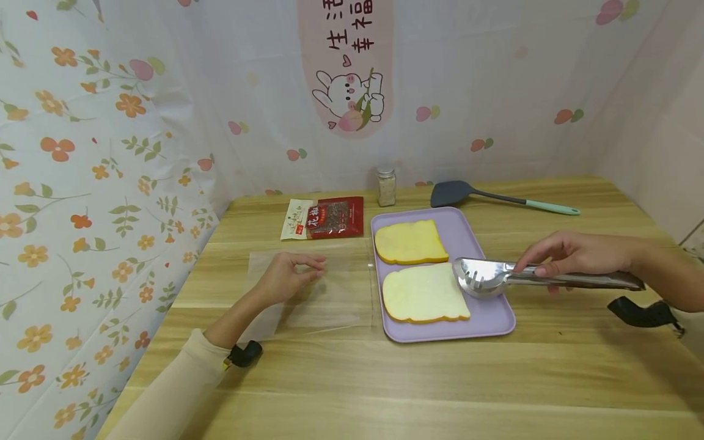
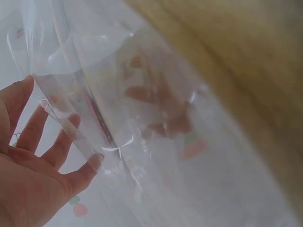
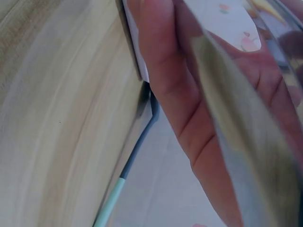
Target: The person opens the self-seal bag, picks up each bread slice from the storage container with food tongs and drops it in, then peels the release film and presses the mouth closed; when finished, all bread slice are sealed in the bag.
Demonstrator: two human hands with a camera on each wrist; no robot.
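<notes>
My right hand [image 1: 577, 256] grips metal food tongs [image 1: 484, 275] by the arms. The head of the tongs is at the right edge of the nearer bread slice [image 1: 426, 293]; whether it holds the bread cannot be told. A second, yellower bread slice [image 1: 409, 240] lies behind it. Both are on a lilac tray [image 1: 396, 333]. My left hand [image 1: 283, 278] is over a clear plastic sheet or bag [image 1: 341, 299] left of the tray. In the left wrist view, its spread fingers [image 2: 59, 149] touch the edge of the plastic film [image 2: 156, 156].
Behind the plastic lies a red and cream packet labelled 花椒 [image 1: 335, 218]. A small glass jar [image 1: 387, 188] with a metal lid stands at the back. To its right is a dark spatula [image 1: 453, 193] with a mint handle end. Floral curtains [image 1: 247, 79] border the wooden table [image 1: 352, 391].
</notes>
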